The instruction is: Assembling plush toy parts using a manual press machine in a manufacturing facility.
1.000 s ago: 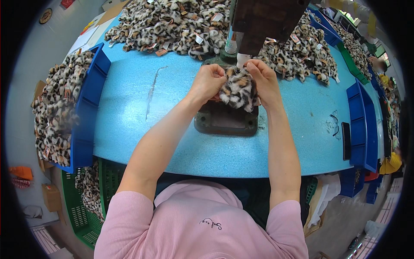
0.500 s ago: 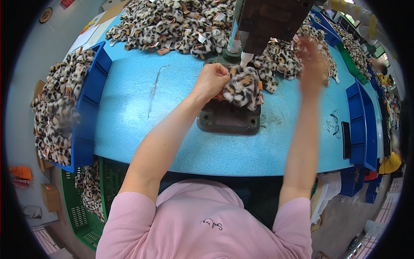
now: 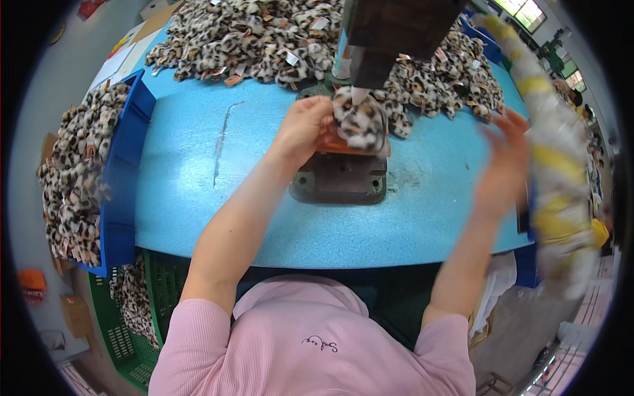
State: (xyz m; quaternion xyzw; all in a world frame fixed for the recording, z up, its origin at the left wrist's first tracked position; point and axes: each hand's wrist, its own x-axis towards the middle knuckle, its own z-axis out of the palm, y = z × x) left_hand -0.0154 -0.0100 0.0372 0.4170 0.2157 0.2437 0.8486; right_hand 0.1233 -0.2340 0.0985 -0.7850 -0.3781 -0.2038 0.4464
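My left hand (image 3: 300, 129) grips a small leopard-print plush piece (image 3: 360, 122) and holds it on an orange pad under the dark machine head (image 3: 389, 33). Below it sits the dark metal base plate (image 3: 340, 181). My right hand (image 3: 505, 162) is out to the right over the blue table (image 3: 198, 198), blurred, with its fingers spread. A long white and yellow blurred thing (image 3: 555, 165) runs just past it. Whether the hand touches that thing is unclear.
A big heap of leopard-print pieces (image 3: 244, 39) lies along the table's far side. A blue bin wall (image 3: 122, 171) edges the left, with more leopard pieces (image 3: 69, 178) beyond it. A green crate (image 3: 119, 317) stands at the lower left.
My right hand let go of the plush piece, went up to the far heap, then swung out to the right. My left hand stayed on the piece under the machine head.
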